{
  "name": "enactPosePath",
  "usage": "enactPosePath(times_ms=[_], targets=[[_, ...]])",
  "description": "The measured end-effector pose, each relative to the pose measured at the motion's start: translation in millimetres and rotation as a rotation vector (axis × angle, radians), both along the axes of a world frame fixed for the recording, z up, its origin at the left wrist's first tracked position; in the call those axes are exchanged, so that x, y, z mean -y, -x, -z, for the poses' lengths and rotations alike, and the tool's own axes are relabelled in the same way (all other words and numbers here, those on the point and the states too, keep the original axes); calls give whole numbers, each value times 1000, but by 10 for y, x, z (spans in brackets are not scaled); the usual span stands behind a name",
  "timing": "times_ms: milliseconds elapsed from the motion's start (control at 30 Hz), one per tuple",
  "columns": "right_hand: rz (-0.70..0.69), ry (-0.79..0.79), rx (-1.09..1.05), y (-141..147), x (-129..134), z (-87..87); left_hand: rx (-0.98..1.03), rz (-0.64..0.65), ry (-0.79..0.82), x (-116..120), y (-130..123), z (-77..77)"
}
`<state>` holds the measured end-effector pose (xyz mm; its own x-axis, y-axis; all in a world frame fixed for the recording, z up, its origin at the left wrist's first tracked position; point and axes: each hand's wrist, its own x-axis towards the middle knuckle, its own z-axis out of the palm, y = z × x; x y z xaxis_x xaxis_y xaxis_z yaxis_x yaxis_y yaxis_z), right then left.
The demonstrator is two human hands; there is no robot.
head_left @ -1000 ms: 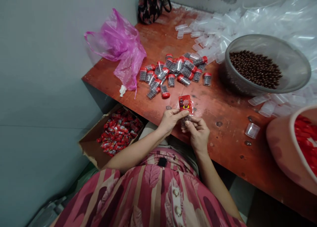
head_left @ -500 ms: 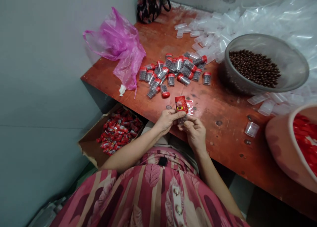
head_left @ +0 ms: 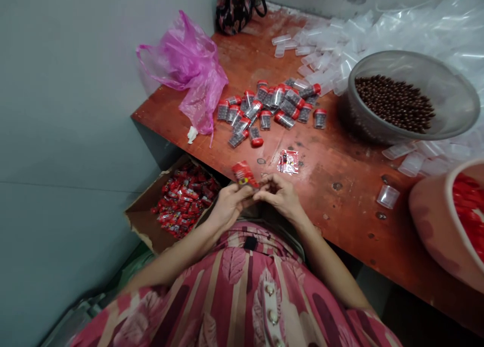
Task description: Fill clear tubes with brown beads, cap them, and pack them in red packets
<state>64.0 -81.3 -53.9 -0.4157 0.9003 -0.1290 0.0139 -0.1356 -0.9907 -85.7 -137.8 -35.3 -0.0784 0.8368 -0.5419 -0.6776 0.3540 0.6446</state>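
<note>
My left hand (head_left: 230, 204) is closed on a red printed wrapper (head_left: 244, 173), which stands up above the fingers and is slightly blurred. Close beside it, my right hand (head_left: 282, 195) is pinched at the wrapper's lower end; what lies between those fingertips is hidden. Both hands are just over the table's front edge. A small stack of red printed wrappers (head_left: 288, 162) lies on the table beyond my right hand. Farther back is a heap of small clear jars with red caps (head_left: 265, 119), filled with dark balls.
Below the table at left, a cardboard box (head_left: 141, 221) holds many red packets (head_left: 183, 200). A pink plastic bag (head_left: 196, 74) hangs over the table corner. At right are a grey bowl of brown balls (head_left: 397, 105), clear empty jars (head_left: 387, 196), and a pink tub (head_left: 431, 221) of red caps.
Both hands have moved left and toward my body with the red wrapper, which now tilts. The wrapper stack on the table shows uncovered. The view has shifted slightly.
</note>
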Motion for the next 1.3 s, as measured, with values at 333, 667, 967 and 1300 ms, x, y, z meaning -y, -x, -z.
enactPosePath(times_ms=[333,667,967,1300], targets=[[255,6,49,-307,-77,-153,-622,29,-173,29,82,150],[376,40,114,-633,-65,-124,-1654,595,-615,-1124,-610,390],[422,-62,195,-727,-364,1,-1597,525,-695,-1117,-639,497],[454,100,-42,-549,-673,-123,-1201,277,-757,-948,-567,419]])
